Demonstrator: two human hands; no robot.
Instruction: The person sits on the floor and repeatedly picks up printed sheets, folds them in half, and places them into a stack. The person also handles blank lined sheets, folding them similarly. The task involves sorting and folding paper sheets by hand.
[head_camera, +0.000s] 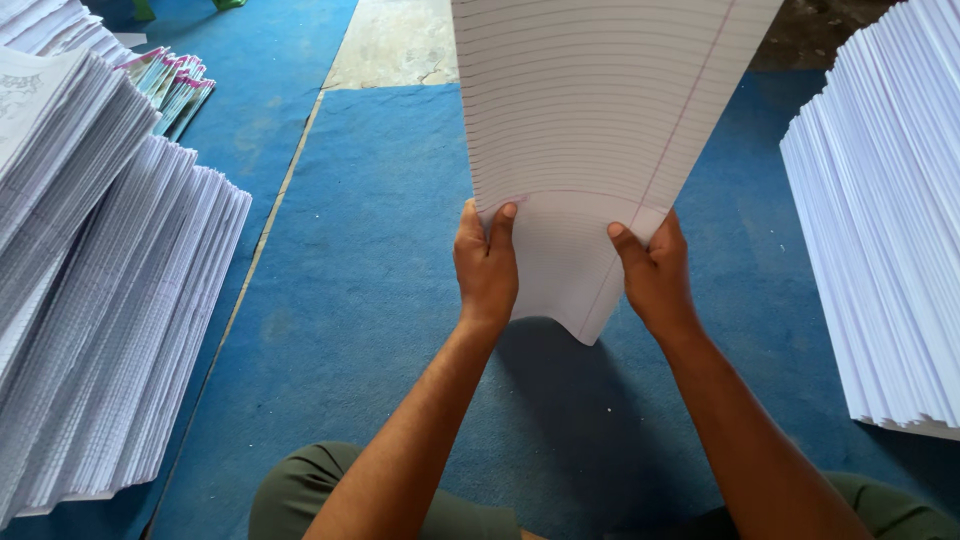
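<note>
A large sheaf of white ruled paper (600, 110) with a pink margin line is held up in front of me, above the blue mat (370, 300). My left hand (486, 265) grips its lower left edge, thumb on the front. Its lower right edge is gripped by my right hand (655, 270) in the same way. The paper's bottom part curls down between my hands. Its top runs out of view.
A tall fanned pile of squared paper (100, 320) lies at the left. A fanned pile of white sheets (890, 230) lies at the right. Coloured booklets (175, 85) sit at the far left. Bare concrete floor (395, 40) shows beyond the mat. My knees are at the bottom.
</note>
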